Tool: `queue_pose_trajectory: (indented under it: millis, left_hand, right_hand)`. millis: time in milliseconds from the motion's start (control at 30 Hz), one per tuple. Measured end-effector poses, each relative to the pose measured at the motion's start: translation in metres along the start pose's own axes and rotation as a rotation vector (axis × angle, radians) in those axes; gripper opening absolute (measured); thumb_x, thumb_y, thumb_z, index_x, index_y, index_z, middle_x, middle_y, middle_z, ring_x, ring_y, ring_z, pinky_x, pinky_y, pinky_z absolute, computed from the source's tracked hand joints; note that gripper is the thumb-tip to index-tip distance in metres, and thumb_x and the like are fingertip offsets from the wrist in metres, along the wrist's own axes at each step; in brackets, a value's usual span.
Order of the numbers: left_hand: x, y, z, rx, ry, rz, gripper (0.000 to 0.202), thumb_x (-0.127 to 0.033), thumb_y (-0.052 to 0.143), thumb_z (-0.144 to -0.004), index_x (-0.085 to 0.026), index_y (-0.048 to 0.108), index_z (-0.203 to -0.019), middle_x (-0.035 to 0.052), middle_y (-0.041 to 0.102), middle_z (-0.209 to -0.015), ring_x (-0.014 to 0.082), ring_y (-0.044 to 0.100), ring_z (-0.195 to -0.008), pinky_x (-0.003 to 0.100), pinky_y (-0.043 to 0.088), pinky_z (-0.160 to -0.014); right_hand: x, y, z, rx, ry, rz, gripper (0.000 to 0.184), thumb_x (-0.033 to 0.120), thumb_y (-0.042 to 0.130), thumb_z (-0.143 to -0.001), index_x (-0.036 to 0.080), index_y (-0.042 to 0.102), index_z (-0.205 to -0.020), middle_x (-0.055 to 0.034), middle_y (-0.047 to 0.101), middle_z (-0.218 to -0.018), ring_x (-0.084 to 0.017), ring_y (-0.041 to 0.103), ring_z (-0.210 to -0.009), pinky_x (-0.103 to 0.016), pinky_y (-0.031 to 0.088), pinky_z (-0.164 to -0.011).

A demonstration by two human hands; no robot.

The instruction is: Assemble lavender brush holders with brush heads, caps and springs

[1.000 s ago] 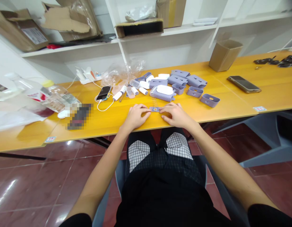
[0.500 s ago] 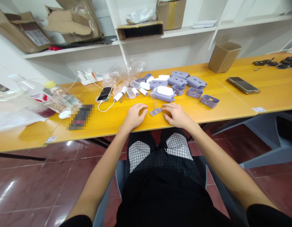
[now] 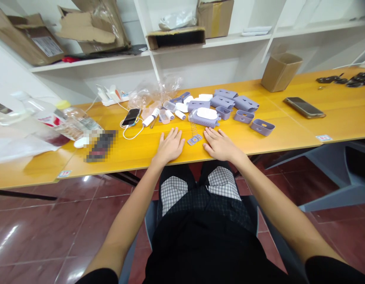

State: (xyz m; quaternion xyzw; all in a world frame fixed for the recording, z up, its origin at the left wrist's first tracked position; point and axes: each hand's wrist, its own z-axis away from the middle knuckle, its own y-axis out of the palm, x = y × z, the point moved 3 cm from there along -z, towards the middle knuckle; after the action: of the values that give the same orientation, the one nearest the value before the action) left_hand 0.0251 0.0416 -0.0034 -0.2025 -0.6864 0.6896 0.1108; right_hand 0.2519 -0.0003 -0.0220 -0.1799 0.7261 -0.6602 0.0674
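- Head view: A seated person rests the left hand point(image 3: 170, 146) and right hand point(image 3: 220, 144) flat on the yellow desk point(image 3: 289, 132), palms down, fingers spread, each grip released and holding nothing.
- Between the two hands, touching neither, lies a small purple plate point(image 3: 194, 139) with a round ring on its face; a thin wire spring point(image 3: 193, 128) stands out from it toward the back of the desk. It sits close to the front edge, where both hands can reach it.
- Just behind, purple housings point(image 3: 243, 107) and white inserts point(image 3: 206, 113) lie bunched in a loose pile, apparently sorted parts kept near at hand; three open purple caps point(image 3: 262, 126) stand a little apart to the right.
- Left of the pile a phone point(image 3: 130, 116) lies on its white cable point(image 3: 132, 133), near small white cylinders point(image 3: 174, 114) and crumpled clear wrap point(image 3: 154, 92).
- A second phone point(image 3: 304, 107) lies well apart on the right, beside a cardboard box point(image 3: 281, 70).
- Plastic bottles point(image 3: 68, 118) lie at far left; shelves point(image 3: 200, 39) behind hold cartons.
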Motion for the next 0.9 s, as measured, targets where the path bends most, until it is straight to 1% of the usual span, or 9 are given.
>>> queue_pose_trajectory:
  millis: [200,333,500,600,700,767,833,867,900]
  left_hand:
    - [-0.004,-0.005,0.004,0.034,0.086,0.028,0.062,-0.042,0.026,-0.112,-0.022,0.033,-0.170,0.0095,0.024,-0.180,0.0313,0.021,-0.169,0.072,0.010,-0.133]
    - [-0.006,-0.004,0.005,0.029,0.169,0.086,0.060,-0.043,0.027,-0.112,-0.025,0.040,-0.168,0.0094,0.029,-0.178,0.0332,0.024,-0.168,0.075,0.007,-0.131]
    - [-0.002,0.000,0.003,-0.026,0.197,0.174,0.061,-0.056,0.036,-0.110,-0.030,0.045,-0.164,0.0102,0.037,-0.176,0.0352,0.026,-0.167,0.074,0.005,-0.132]
    - [-0.001,0.001,0.003,-0.024,0.207,0.177,0.062,-0.060,0.040,-0.109,-0.031,0.047,-0.163,0.0106,0.038,-0.175,0.0367,0.026,-0.166,0.074,0.005,-0.132]
    - [-0.001,0.000,0.003,-0.017,0.214,0.161,0.062,-0.061,0.045,-0.107,-0.031,0.049,-0.162,0.0115,0.037,-0.176,0.0387,0.027,-0.166,0.076,0.005,-0.130]
    - [-0.001,-0.001,0.002,-0.016,0.220,0.157,0.061,-0.061,0.047,-0.107,-0.032,0.051,-0.161,0.0111,0.036,-0.176,0.0396,0.027,-0.166,0.077,0.006,-0.130]
    - [-0.001,-0.001,0.002,-0.014,0.218,0.162,0.060,-0.061,0.047,-0.107,-0.035,0.049,-0.162,0.0100,0.035,-0.177,0.0393,0.026,-0.166,0.078,0.005,-0.129]
    - [-0.001,-0.001,0.002,-0.014,0.215,0.170,0.060,-0.061,0.047,-0.107,-0.036,0.048,-0.162,0.0094,0.035,-0.177,0.0387,0.026,-0.166,0.079,0.004,-0.129]
    - [-0.001,-0.001,0.002,-0.017,0.211,0.182,0.060,-0.061,0.047,-0.107,-0.037,0.048,-0.162,0.0090,0.035,-0.177,0.0381,0.026,-0.166,0.078,0.004,-0.129]
  right_hand:
    - [0.001,-0.001,-0.001,0.013,0.011,0.000,0.073,0.046,0.027,-0.108,0.005,0.037,-0.167,-0.0194,0.032,-0.176,-0.034,0.028,-0.166,-0.061,0.020,-0.135]
    - [0.001,0.000,-0.001,0.001,0.008,-0.014,0.073,0.047,0.028,-0.108,0.004,0.039,-0.166,-0.0206,0.033,-0.175,-0.035,0.029,-0.166,-0.061,0.022,-0.135]
    - [0.000,0.002,-0.001,-0.036,-0.012,-0.046,0.069,0.046,0.033,-0.108,0.009,0.042,-0.166,-0.0191,0.036,-0.174,-0.037,0.032,-0.164,-0.065,0.024,-0.133]
    - [-0.002,0.000,-0.003,-0.022,-0.012,-0.065,0.069,0.046,0.035,-0.108,0.009,0.043,-0.165,-0.0196,0.035,-0.175,-0.038,0.031,-0.164,-0.066,0.024,-0.133]
    - [-0.009,-0.013,-0.004,0.018,-0.058,-0.123,0.067,0.048,0.047,-0.105,0.011,0.052,-0.160,-0.0189,0.041,-0.172,-0.039,0.038,-0.161,-0.063,0.031,-0.132]
    - [-0.021,-0.027,-0.002,0.020,-0.088,-0.184,0.058,0.044,0.056,-0.101,0.014,0.063,-0.151,-0.0176,0.057,-0.162,-0.038,0.054,-0.150,-0.057,0.044,-0.126]
    - [-0.044,-0.046,0.006,-0.067,0.039,-0.205,0.049,0.041,0.058,-0.101,0.016,0.072,-0.141,-0.0165,0.074,-0.142,-0.038,0.071,-0.129,-0.056,0.054,-0.115]
    - [-0.058,-0.056,0.012,-0.135,0.147,-0.179,0.047,0.041,0.060,-0.099,0.017,0.074,-0.137,-0.0171,0.077,-0.135,-0.039,0.073,-0.123,-0.057,0.056,-0.110]
    - [-0.073,-0.065,0.019,-0.211,0.247,-0.133,0.047,0.043,0.062,-0.098,0.017,0.075,-0.135,-0.0179,0.076,-0.136,-0.041,0.071,-0.125,-0.060,0.055,-0.108]
